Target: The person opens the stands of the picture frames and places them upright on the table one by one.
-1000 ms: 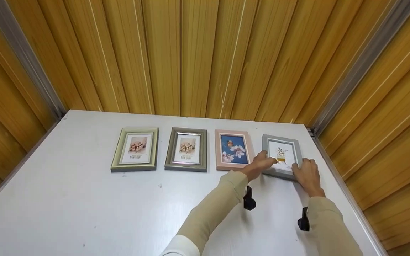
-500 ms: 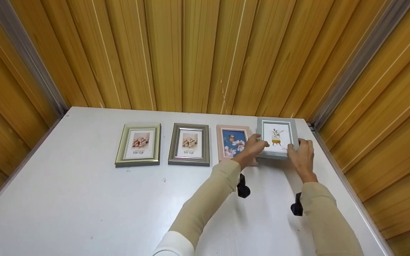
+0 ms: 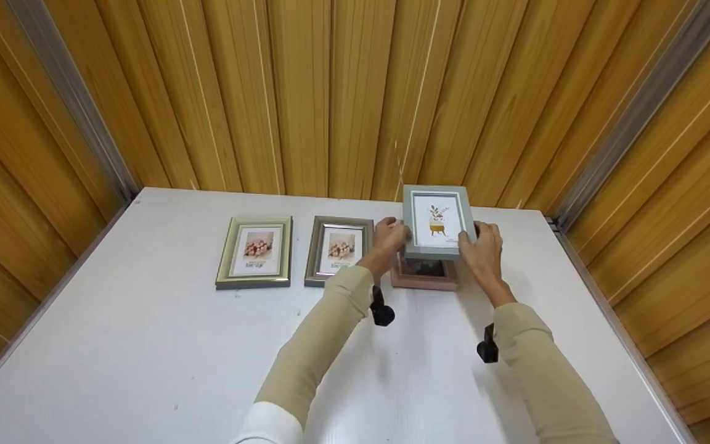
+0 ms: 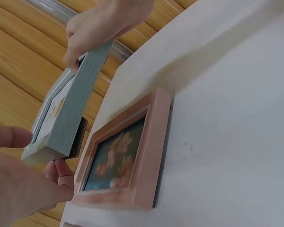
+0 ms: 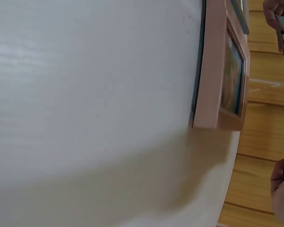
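Both my hands hold a grey-blue picture frame [image 3: 438, 222] with a plant print, lifted off the white table [image 3: 145, 357] and tilted up. My left hand [image 3: 394, 235] grips its left edge and my right hand [image 3: 478, 239] its right edge. It hovers just above a pink frame [image 3: 424, 275] with a flower picture, which lies flat and is partly hidden behind it. In the left wrist view the grey-blue frame [image 4: 68, 113] hangs over the pink frame [image 4: 128, 156] without touching it. The right wrist view shows the pink frame [image 5: 217, 66] edge-on.
A green-gold frame [image 3: 256, 251] and a silver-brown frame [image 3: 338, 250] lie flat to the left in a row. Wood-panelled walls [image 3: 330, 92] close in the table at the back and both sides. Black wrist cameras [image 3: 383, 314] sit under my sleeves.
The grey-blue frame was lifted from its place at the far right of the row and carried left, and now hangs over the pink frame.
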`<state>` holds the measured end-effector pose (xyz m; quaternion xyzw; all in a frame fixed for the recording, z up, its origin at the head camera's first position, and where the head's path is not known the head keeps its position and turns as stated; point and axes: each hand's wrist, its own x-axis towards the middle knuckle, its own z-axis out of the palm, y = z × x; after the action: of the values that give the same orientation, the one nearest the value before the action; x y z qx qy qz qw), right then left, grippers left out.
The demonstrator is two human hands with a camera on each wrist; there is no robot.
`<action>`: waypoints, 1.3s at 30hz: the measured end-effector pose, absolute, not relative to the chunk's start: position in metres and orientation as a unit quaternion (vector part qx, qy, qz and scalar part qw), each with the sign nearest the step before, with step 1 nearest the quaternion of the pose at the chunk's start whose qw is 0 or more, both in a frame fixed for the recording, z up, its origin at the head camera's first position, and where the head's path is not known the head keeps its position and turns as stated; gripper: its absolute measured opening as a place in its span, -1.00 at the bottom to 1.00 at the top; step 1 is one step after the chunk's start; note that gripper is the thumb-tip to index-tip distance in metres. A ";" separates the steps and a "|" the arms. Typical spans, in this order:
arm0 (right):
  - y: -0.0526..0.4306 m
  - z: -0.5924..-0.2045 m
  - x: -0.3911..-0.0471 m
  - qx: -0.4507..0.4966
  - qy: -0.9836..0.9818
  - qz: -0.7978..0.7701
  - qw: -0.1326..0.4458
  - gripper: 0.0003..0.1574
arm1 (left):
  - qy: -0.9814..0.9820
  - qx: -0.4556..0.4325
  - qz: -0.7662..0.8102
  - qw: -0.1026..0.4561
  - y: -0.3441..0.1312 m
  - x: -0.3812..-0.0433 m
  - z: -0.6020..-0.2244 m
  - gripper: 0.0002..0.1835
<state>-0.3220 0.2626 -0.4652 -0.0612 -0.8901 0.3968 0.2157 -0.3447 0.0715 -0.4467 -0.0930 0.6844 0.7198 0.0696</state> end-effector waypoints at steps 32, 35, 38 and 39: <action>0.174 -0.439 -0.311 -0.002 -0.849 0.529 0.017 -0.18 | 0.674 0.035 0.725 0.134 -0.087 -0.319 -0.447 -0.28; 0.174 -0.427 -0.300 0.016 -0.846 0.533 0.006 -0.15 | 0.683 0.053 0.718 0.121 -0.093 -0.305 -0.435 -0.29; 0.175 -0.413 -0.292 0.031 -0.843 0.536 0.006 -0.13 | 0.690 0.072 0.711 0.115 -0.097 -0.297 -0.420 -0.27; 0.176 -0.409 -0.290 0.036 -0.844 0.535 0.007 -0.12 | 0.693 0.075 0.708 0.113 -0.098 -0.294 -0.415 -0.27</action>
<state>-0.2900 0.1755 -0.4089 0.0361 -0.8439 0.5353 0.0072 -0.2941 -0.0977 -0.4148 0.0754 0.6931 0.7079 0.1130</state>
